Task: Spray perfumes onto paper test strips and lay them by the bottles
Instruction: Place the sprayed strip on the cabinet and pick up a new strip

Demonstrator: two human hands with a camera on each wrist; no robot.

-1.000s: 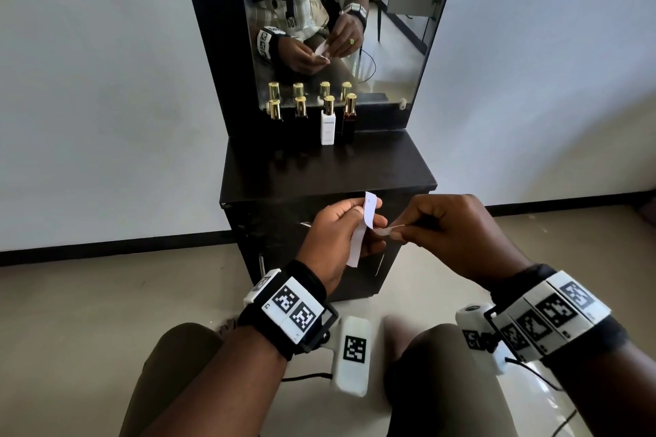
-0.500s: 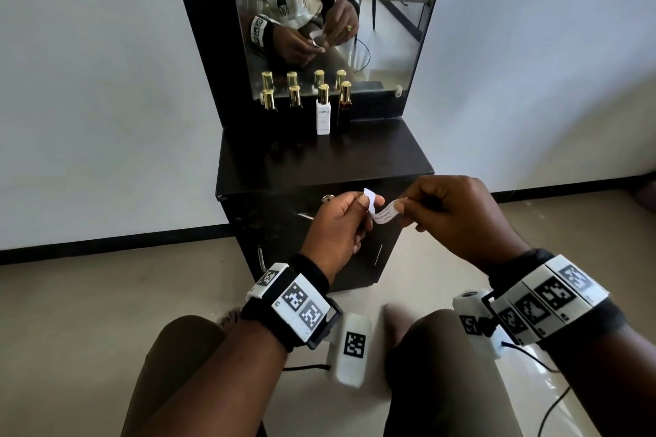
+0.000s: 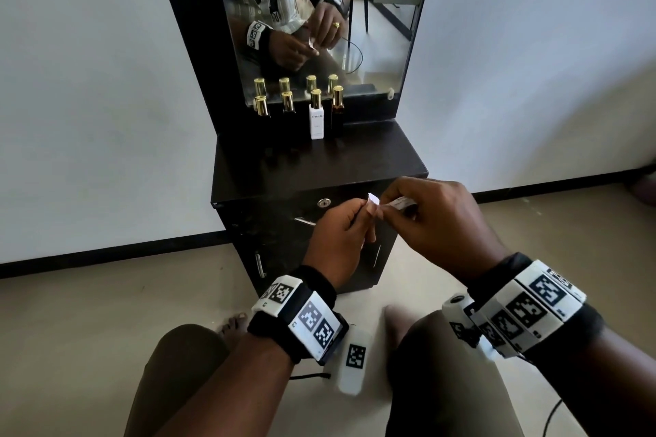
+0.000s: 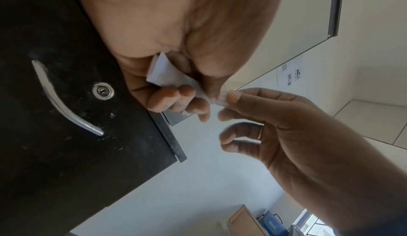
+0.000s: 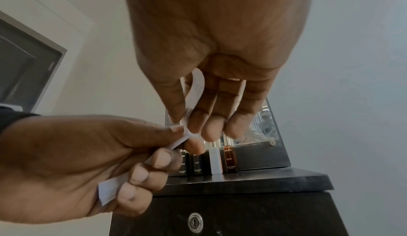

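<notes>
White paper test strips (image 3: 373, 200) sit pinched in the left hand (image 3: 340, 241), held in the air in front of the dark desk (image 3: 319, 167). Right hand (image 3: 440, 223) nips one strip (image 5: 195, 92) between thumb and forefinger, both hands touching. Back by the mirror (image 3: 319, 11), four gold-capped perfume bottles (image 3: 317, 115) stand upright in a row.

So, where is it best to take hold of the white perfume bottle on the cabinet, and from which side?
Grip the white perfume bottle by its flat body below the gold cap, coming from the front. It stands upright against the mirror, and the amber bottle crowds its right.
</notes>
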